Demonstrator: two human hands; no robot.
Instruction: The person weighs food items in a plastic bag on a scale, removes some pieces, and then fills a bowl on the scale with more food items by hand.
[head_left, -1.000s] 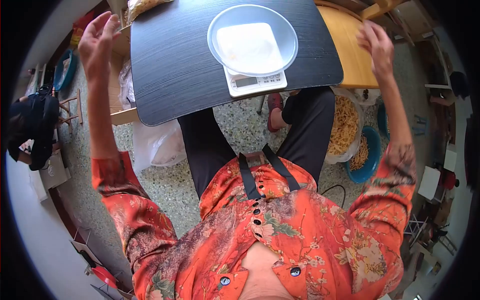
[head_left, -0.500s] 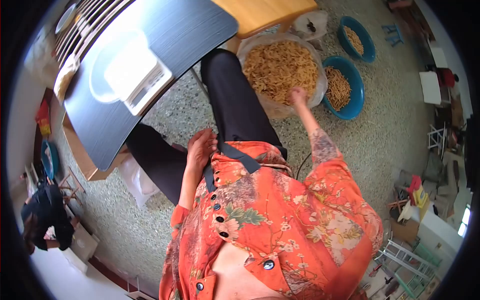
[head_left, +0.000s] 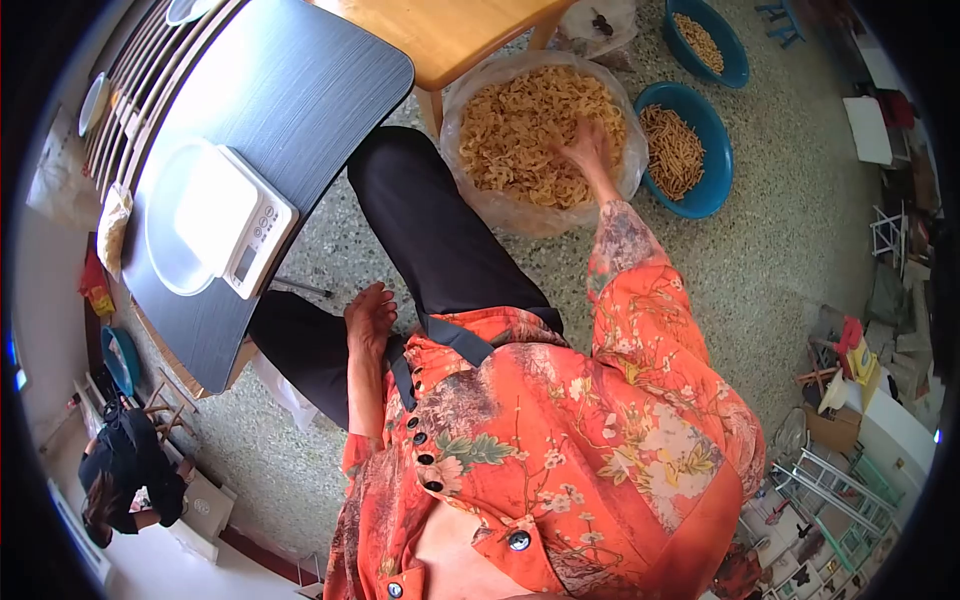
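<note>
Head view, as I monitor it remotely, now turned down and to the wearer's right. A second ago both hands were raised over the black table [head_left: 320,80]. Now the right hand [head_left: 588,148] is sunk in the bag of dried yellow pieces [head_left: 540,215] on the floor, further into the heap than half a second ago. Its fingers are buried, so I cannot tell whether they are clenched or loose. The left hand [head_left: 370,312] has dropped to the thigh and lies flat, released, grasping nothing. On the table stands the scale [head_left: 262,232] bearing a pale dish [head_left: 175,250], well apart from the bag. The wearer's right leg [head_left: 430,220] lies between them, and a wooden stool [head_left: 450,30] stands just beside the bag. A blue basin [head_left: 705,195] of sticks sits against the bag, with a second basin [head_left: 735,65] beyond. Another person [head_left: 125,470] is at lower left
</note>
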